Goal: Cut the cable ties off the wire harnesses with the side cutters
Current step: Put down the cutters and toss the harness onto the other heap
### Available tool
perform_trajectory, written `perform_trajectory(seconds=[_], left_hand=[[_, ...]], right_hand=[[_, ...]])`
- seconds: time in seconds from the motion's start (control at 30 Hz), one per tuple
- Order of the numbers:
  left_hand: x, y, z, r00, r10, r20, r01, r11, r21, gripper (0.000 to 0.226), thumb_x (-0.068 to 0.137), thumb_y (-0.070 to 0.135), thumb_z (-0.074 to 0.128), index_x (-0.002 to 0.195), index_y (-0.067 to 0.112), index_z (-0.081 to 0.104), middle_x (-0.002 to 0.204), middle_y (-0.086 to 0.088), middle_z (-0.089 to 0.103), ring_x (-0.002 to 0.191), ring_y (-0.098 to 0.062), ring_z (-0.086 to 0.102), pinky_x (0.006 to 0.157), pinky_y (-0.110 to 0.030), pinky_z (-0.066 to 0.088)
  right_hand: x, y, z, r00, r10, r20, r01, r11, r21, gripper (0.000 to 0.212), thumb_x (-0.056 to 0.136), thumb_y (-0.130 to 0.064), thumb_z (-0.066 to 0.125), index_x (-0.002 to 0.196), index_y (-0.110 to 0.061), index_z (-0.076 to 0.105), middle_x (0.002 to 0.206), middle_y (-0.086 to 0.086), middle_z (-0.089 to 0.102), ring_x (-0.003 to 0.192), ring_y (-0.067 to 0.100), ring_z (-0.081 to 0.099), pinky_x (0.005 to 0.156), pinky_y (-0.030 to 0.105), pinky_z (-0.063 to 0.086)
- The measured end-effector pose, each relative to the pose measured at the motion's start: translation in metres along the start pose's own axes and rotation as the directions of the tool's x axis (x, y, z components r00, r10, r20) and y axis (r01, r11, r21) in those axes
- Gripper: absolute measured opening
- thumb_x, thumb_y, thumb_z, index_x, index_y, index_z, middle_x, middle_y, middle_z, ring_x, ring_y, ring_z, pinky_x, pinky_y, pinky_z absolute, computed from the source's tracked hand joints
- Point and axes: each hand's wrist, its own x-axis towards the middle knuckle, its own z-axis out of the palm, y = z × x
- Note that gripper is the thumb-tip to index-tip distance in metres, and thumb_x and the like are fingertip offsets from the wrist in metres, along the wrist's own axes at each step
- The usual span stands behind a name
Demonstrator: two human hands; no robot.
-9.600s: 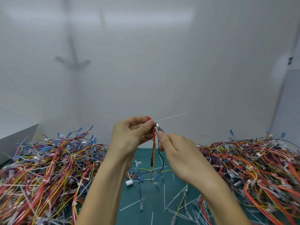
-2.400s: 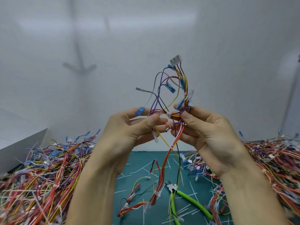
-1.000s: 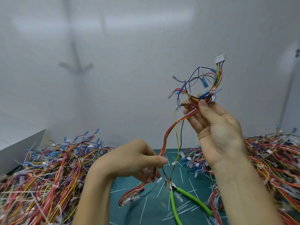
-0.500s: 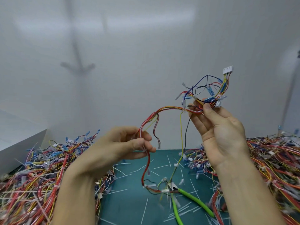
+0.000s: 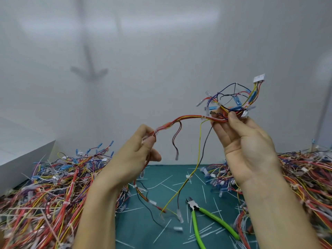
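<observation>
A plain white wall stands behind both hands and fills most of the view. Below the hands lies a dark green mat. On the outer side of the left hand there is a large pile of wire harnesses, red, yellow and blue, which reaches up to the left forearm. A second pile lies on the outer side of the right hand and behind its wrist. Farther out from the left hand, beyond the first pile, is a white box. Both hands are lifted above the mat and well apart, and one wire harness spans between them. The left hand pinches one part of it between the thumb and the curled fingers. The right hand, higher and with its palm toward the camera, clamps the other part between the thumb and the fingers. Above the right fingers the thin wires spread into loops and end in a white connector. Loose wires hang down from the span between the hands to the mat. The side cutters, with green handles, lie on the mat below the right hand, and no hand touches them. A white cable tie sits around the harness just at the left fingertips. Many cut pieces of tie are scattered over the mat under both hands.
</observation>
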Motion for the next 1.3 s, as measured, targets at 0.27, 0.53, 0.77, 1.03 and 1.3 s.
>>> perform_trajectory(seconds=[0.27,0.53,0.77,1.03,1.3], left_hand=[[0.004,-0.038,0.0,0.97,-0.162,0.182,0.108,0.955,0.274,0.006,0.093,0.015,0.065,0.099,0.015,0.066,0.088,-0.003,0.068,0.086,-0.015,0.061,0.082,-0.028,0.049],[0.004,-0.025,-0.003,0.976,-0.209,-0.066,0.197,0.969,-0.152,0.021,0.1,0.021,0.053,0.09,0.009,0.067,0.089,-0.004,0.077,0.078,-0.029,0.074,0.073,-0.037,0.06],[-0.002,-0.003,-0.01,0.981,-0.122,-0.151,0.047,0.905,-0.422,0.017,0.101,0.013,0.049,0.095,0.007,0.063,0.09,-0.009,0.077,0.075,-0.031,0.075,0.054,-0.026,0.059],[-0.003,0.006,-0.011,0.985,-0.051,-0.162,-0.036,0.871,-0.491,0.015,0.1,0.013,0.049,0.1,0.006,0.063,0.095,-0.011,0.077,0.08,-0.033,0.075,0.057,-0.026,0.059],[-0.003,0.004,-0.012,0.99,-0.048,-0.133,-0.026,0.861,-0.507,0.016,0.1,0.013,0.048,0.1,0.007,0.063,0.098,-0.011,0.076,0.084,-0.034,0.075,0.064,-0.033,0.062]], right_hand=[[0.001,-0.002,-0.001,0.999,-0.027,-0.038,0.027,1.0,0.009,0.012,0.098,0.0,0.052,0.104,-0.003,0.062,0.087,0.01,0.077,0.081,0.019,0.076,0.065,0.025,0.059],[0.003,-0.001,-0.004,0.998,-0.018,-0.055,0.019,1.0,0.019,0.012,0.098,0.001,0.051,0.1,-0.002,0.063,0.081,0.008,0.077,0.078,0.018,0.076,0.065,0.025,0.06],[0.006,-0.001,-0.007,0.997,0.006,-0.076,-0.003,0.999,0.039,0.014,0.098,0.001,0.051,0.094,-0.004,0.063,0.078,0.006,0.077,0.075,0.014,0.075,0.064,0.023,0.059],[0.006,-0.004,-0.006,0.998,0.026,-0.059,-0.022,0.997,0.072,0.014,0.098,0.002,0.049,0.091,-0.001,0.061,0.072,0.007,0.075,0.07,0.014,0.075,0.061,0.021,0.058],[0.004,-0.006,-0.005,0.998,0.046,-0.043,-0.044,0.997,0.066,0.015,0.098,0.001,0.049,0.09,-0.002,0.061,0.073,0.007,0.075,0.071,0.014,0.075,0.061,0.021,0.058]])
